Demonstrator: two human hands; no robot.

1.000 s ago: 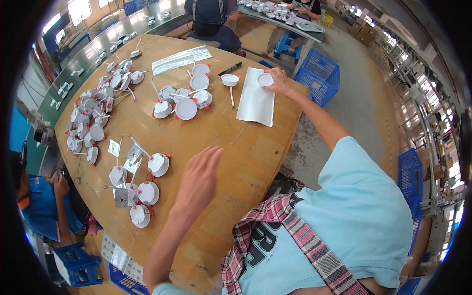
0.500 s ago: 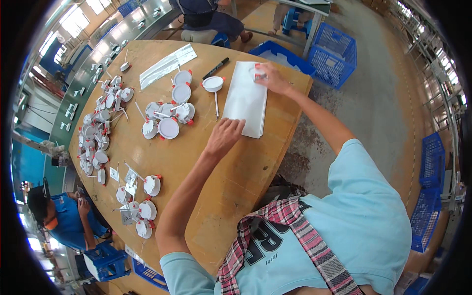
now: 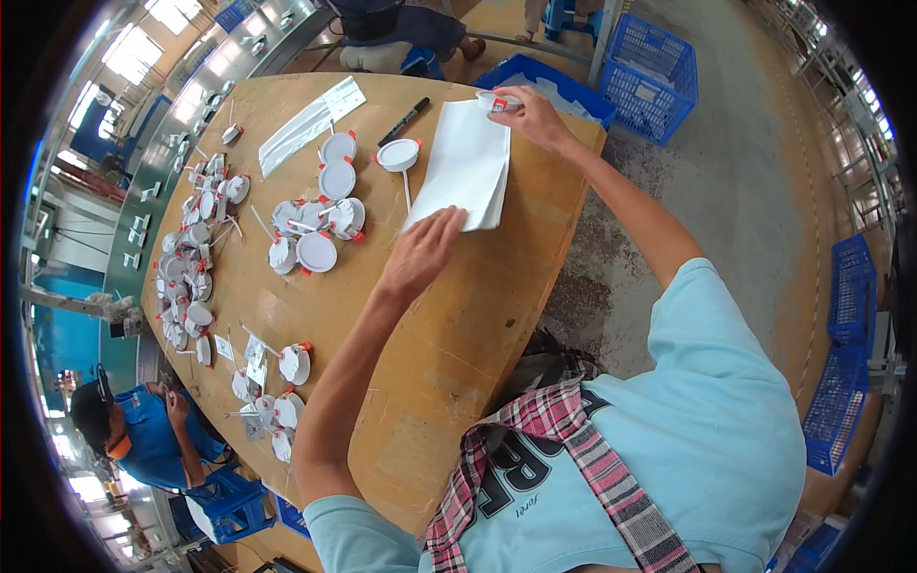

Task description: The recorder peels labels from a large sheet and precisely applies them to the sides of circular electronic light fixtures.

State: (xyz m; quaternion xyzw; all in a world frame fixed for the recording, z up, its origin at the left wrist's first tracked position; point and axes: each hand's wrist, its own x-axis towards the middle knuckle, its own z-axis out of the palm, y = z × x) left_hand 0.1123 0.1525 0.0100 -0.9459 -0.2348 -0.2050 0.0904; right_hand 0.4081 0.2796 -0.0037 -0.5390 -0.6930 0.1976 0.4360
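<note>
A stack of thin white sheets or flat sleeves lies near the table's far right edge, its near end slightly fanned. My left hand is at the near left corner of the stack, fingers bent together on its edge. At the far end my right hand grips a small round white downlight with a red clip, held over the stack's far edge. Just left of the stack sits another white downlight with red clips and a white lead. Beyond it lies a black marker.
Several downlights cluster mid-table, with more along the left edge and near left. A white strip-like sleeve lies at the back. Blue crates stand beyond the table. A co-worker in blue sits at left.
My right hand has moved slightly away from me with the downlight, to the stack's far edge. The stack has shifted a little farther off; its near end is now more fanned.
</note>
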